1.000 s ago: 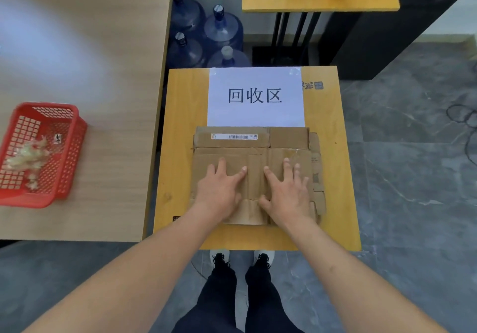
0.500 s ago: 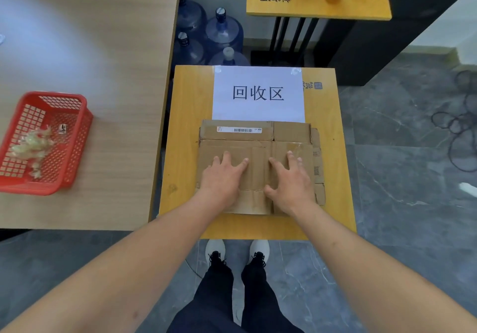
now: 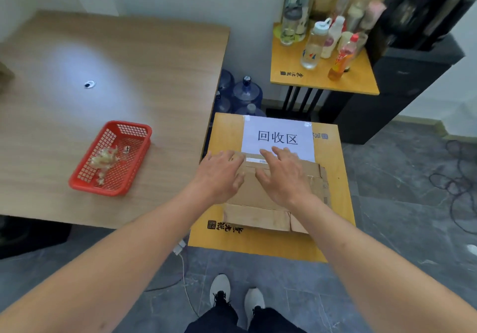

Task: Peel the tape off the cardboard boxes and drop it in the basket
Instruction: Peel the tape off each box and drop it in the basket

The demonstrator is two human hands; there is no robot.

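Observation:
A flattened cardboard box [image 3: 260, 211] lies on a small yellow table [image 3: 333, 151], below a white paper sign [image 3: 277, 136]. My left hand [image 3: 222, 175] and my right hand [image 3: 284, 175] are both spread flat, fingers straight, over the far half of the cardboard; whether they touch it I cannot tell. A white barcode label [image 3: 254, 160] shows between them. The red plastic basket [image 3: 87, 177] stands on the wooden table to the left and holds a crumpled clump of peeled tape [image 3: 104, 159].
The large wooden table [image 3: 103, 74] reaches left, with a small dark object [image 3: 89, 84] on it. Blue water jugs [image 3: 246, 92] stand behind the yellow table. A second yellow table [image 3: 322, 79] carries bottles. Cables [image 3: 462, 177] lie on the floor at the right.
My head has lifted, so more of the room shows. Both hands have slid from the near half of the cardboard toward its far edge, staying flat.

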